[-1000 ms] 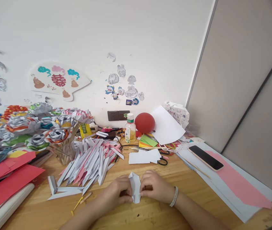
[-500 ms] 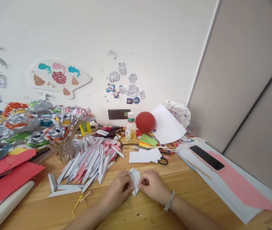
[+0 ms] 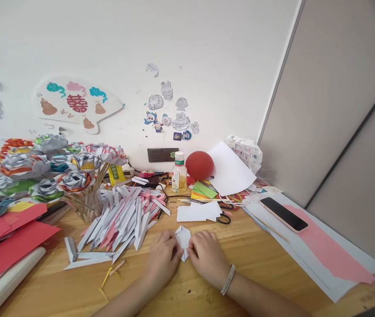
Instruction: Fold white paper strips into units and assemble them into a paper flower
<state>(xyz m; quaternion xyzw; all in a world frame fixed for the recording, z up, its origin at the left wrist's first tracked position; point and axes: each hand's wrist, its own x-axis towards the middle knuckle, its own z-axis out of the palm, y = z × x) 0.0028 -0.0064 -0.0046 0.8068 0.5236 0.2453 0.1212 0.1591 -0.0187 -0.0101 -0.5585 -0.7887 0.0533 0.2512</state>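
Observation:
A small piece of folded white paper (image 3: pixel 183 237) lies on the wooden table between my hands, its corners creased inward to points at top and bottom. My left hand (image 3: pixel 165 253) is closed at its left edge, thumb and fingers pinching the lower part. From the right, my right hand (image 3: pixel 205 253) presses its thumb and curled fingers on the opposite edge. Just beyond are blank white paper strips (image 3: pixel 197 212), partly covering black-handled scissors (image 3: pixel 223 219). Left of my hands is a heap of folded paper strips (image 3: pixel 121 220), white and pink.
Paper flowers (image 3: pixel 75 180) on sticks crowd the left, behind red paper (image 3: pixel 12 255). A bottle (image 3: pixel 179 174) and a red balloon (image 3: pixel 199 165) stand near the wall. On the right, a phone (image 3: pixel 284 214) rests on pink paper (image 3: pixel 332 251).
My fingers have flattened down along both sides of the folded paper, the right hand lying lower and more spread over its edge. The view has shifted slightly.

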